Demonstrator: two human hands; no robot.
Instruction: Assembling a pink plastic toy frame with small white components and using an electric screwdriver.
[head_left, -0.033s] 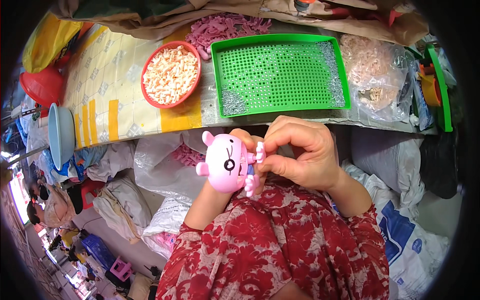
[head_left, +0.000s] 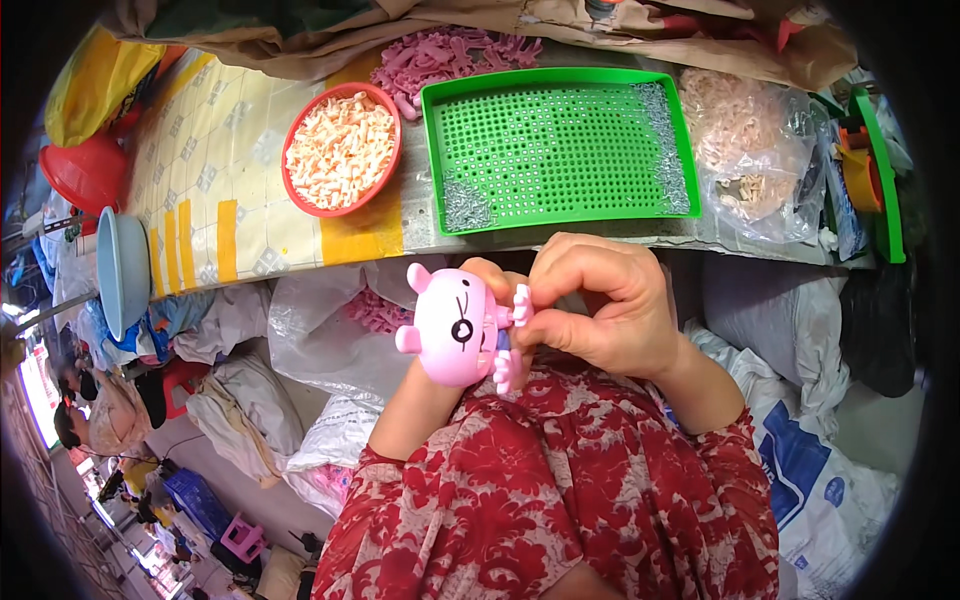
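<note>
A pink plastic toy figure with round ears and black printed face marks lies sideways in front of my chest. My left hand is closed round it from behind; most of the fingers are hidden by the toy's head. With thumb and forefinger, my right hand pinches a small pink toy arm at the figure's side. The other small arm sticks out towards me. A bit of blue shows on the body between the two arms.
Beyond my hands, the bench bears a green perforated tray with small metal pins, a red bowl of pale plastic parts, a heap of pink parts and a clear bag of beige pieces. A blue basin stands left.
The toy figure has shifted very slightly to the right. Both hands keep their hold.
</note>
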